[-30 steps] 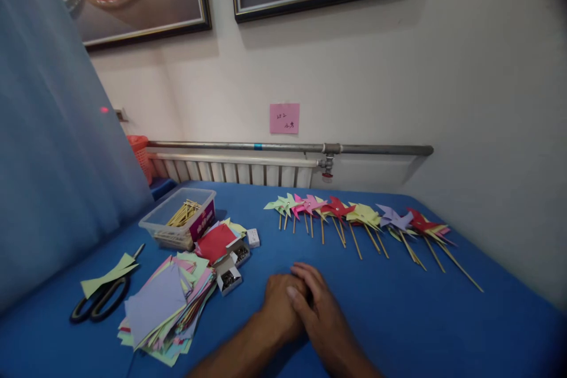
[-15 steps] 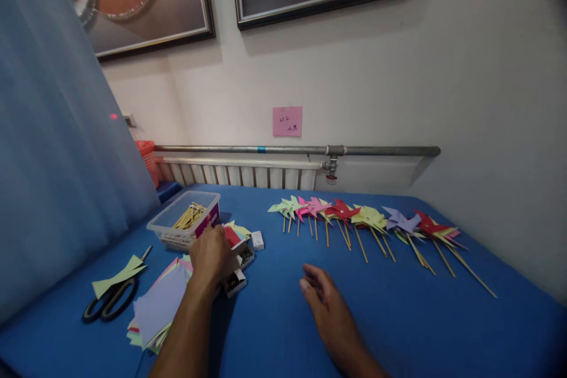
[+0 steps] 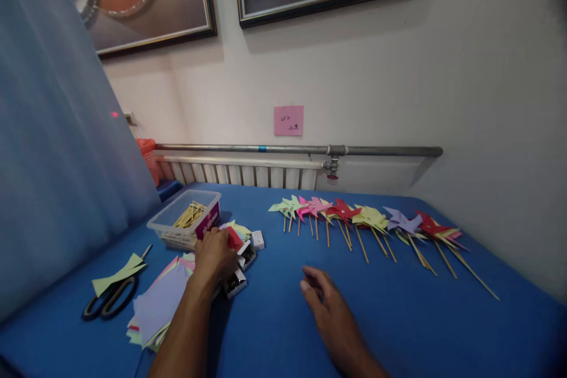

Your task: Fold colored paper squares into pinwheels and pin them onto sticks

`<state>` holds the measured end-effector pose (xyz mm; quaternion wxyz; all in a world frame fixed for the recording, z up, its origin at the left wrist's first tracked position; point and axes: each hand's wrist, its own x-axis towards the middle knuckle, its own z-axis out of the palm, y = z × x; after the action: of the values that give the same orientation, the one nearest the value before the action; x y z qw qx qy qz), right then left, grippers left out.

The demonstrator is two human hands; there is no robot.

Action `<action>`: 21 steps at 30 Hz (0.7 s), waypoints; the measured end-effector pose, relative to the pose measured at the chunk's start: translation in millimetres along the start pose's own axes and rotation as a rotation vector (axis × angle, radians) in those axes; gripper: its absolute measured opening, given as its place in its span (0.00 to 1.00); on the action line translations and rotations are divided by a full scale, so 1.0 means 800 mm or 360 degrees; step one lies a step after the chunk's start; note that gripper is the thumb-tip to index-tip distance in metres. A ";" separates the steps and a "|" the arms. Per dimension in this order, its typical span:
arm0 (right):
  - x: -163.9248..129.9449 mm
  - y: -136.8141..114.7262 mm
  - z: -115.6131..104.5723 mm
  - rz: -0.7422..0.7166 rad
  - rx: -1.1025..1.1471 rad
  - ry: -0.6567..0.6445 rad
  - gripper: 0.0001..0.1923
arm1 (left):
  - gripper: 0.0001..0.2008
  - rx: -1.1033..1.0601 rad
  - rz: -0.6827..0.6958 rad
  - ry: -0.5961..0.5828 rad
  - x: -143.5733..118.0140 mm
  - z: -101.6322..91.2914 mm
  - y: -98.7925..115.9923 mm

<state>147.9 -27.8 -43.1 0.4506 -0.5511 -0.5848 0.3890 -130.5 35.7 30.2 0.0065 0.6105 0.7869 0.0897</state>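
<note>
My left hand (image 3: 215,257) reaches forward with curled fingers pressed at the edge of a red paper piece (image 3: 234,240), on a small pile of coloured paper (image 3: 241,230). Its fingertips are partly hidden. Two small open boxes of dark pins (image 3: 234,282) lie just right of that hand, and a little white box (image 3: 257,240) stands behind them. My right hand (image 3: 326,310) hovers low over the blue table (image 3: 274,319), fingers loosely bent and apart, holding nothing. Left of my forearm is a stack of coloured paper sheets (image 3: 162,304), the top one lilac.
A clear plastic tub (image 3: 166,230) of wooden sticks (image 3: 190,214) stands behind my left hand. Black-handled scissors (image 3: 117,298) lie at left under a pale green paper strip (image 3: 119,274). Several finished pinwheels (image 3: 341,211) line the back right. A blue curtain (image 3: 66,177) hangs at left.
My left hand has shifted slightly at the small paper pile, and more of the red paper shows beside its fingers. My right hand has barely moved.
</note>
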 end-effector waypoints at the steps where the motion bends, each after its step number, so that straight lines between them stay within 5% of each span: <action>1: 0.000 0.000 0.000 -0.0012 0.0008 0.0004 0.31 | 0.12 -0.0004 0.0002 -0.0008 0.000 0.000 0.000; 21: -0.001 -0.002 -0.001 -0.0022 -0.0029 -0.0024 0.29 | 0.17 0.0104 -0.0063 0.0092 -0.003 -0.001 0.012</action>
<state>148.1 -29.0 -41.1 0.4438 -0.5483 -0.5954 0.3845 -120.8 35.7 32.3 -0.0345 0.5918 0.8012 0.0815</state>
